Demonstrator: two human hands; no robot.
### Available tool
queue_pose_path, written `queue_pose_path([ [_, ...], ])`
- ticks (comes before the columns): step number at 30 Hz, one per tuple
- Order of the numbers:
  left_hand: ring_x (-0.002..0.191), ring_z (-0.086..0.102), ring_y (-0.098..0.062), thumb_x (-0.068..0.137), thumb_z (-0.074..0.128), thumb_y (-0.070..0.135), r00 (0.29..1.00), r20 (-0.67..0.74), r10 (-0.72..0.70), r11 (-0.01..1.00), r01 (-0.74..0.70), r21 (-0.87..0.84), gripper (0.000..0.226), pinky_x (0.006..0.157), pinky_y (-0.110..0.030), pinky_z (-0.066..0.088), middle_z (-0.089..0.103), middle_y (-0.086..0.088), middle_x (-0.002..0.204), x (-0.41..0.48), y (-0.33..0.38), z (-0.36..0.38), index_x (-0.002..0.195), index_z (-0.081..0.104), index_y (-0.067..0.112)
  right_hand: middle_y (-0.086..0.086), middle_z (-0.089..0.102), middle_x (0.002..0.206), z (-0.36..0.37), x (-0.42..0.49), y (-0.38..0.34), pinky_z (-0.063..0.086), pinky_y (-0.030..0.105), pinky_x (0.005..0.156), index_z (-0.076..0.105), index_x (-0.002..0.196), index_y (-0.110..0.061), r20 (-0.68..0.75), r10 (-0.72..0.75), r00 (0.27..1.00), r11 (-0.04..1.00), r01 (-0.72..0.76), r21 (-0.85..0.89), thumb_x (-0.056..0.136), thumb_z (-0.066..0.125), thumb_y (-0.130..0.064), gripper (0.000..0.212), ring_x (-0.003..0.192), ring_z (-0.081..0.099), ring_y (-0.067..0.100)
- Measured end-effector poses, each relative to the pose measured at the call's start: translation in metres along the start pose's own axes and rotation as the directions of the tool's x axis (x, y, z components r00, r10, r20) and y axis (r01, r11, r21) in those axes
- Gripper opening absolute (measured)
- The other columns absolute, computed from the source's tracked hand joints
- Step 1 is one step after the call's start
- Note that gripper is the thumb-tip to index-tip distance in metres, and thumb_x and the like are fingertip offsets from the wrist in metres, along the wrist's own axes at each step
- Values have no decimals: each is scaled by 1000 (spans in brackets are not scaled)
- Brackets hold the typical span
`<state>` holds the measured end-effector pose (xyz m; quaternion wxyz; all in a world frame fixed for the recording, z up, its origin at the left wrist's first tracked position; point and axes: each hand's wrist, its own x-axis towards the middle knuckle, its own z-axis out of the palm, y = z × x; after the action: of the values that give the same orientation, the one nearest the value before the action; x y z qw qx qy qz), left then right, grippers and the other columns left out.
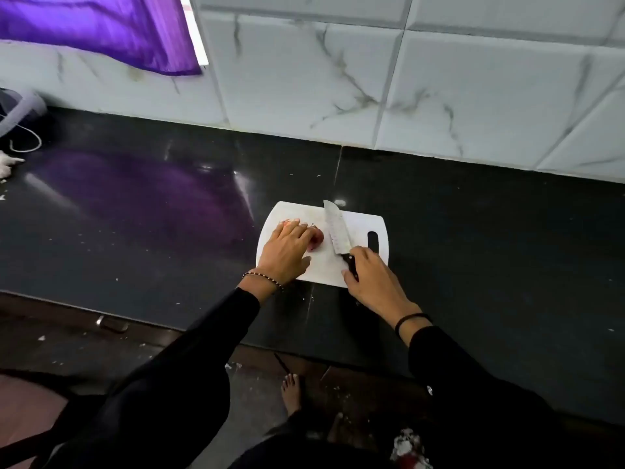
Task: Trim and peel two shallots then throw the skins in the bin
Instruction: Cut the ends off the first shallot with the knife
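1. One shallot [316, 241] shows on the white cutting board [358, 228], which lies on the dark worktop [473, 231] near the tiled wall; a second shallot may be hidden under the palm, but I cannot tell.
2. Left hand [287, 248] lies flat over the shallot, fingers stretched forward and pressing down, so only the bulb's right end shows past the fingers.
3. Right hand [372, 279] is closed around the black handle of the knife [336, 231], with the blade pointing away from the person and its tip toward the far edge of the board.
4. Key relation: the blade sits just beside the shallot's exposed right end, apart from it, and the bulb's long axis seems to run left to right, across the blade's line.
5. Judged from this, the step in hand is trimming that end; the knife hand is the nearer one to the cut, and it needs only a small shift left.
6. Fingertips of the holding hand lie near the cutting line, which looks like the main risk.
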<state>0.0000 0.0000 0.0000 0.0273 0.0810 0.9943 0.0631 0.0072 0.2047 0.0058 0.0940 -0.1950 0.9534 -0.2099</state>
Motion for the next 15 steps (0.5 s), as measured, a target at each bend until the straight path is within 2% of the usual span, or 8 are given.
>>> queue_pose_path([
  [3,148,19,-24,92,60,27,998,45,42,997,-45,66,63,120,-41,6,33,-3,155,9,-8,-1,148,32,20,4,53,119,5,-2,2,51,32,75,49,120,-13,-28,86,996,996,-86,20,99,56,-28,27,106,57,21],
  [8,141,33,-23,90,53,8,986,67,151,984,-156,80,61,120,-47,5,41,-4,150,29,-17,-7,145,38,29,4,54,118,13,2,-2,54,38,82,51,118,-13,-42,183,982,983,-183,5,96,61,-28,29,109,56,21],
  [12,123,51,-23,85,50,0,960,87,265,955,-274,111,55,119,-48,3,58,0,129,45,-22,-10,133,53,28,4,57,115,14,12,-7,52,34,76,53,116,-13,-81,271,959,963,-270,22,95,64,-28,28,102,60,22],
  [15,112,58,-22,84,51,1,939,120,324,935,-337,113,50,120,-45,5,63,1,117,56,-23,-10,127,58,25,4,60,114,12,18,-11,46,32,73,55,117,-12,-87,332,939,943,-331,28,93,66,-28,31,101,61,23],
])
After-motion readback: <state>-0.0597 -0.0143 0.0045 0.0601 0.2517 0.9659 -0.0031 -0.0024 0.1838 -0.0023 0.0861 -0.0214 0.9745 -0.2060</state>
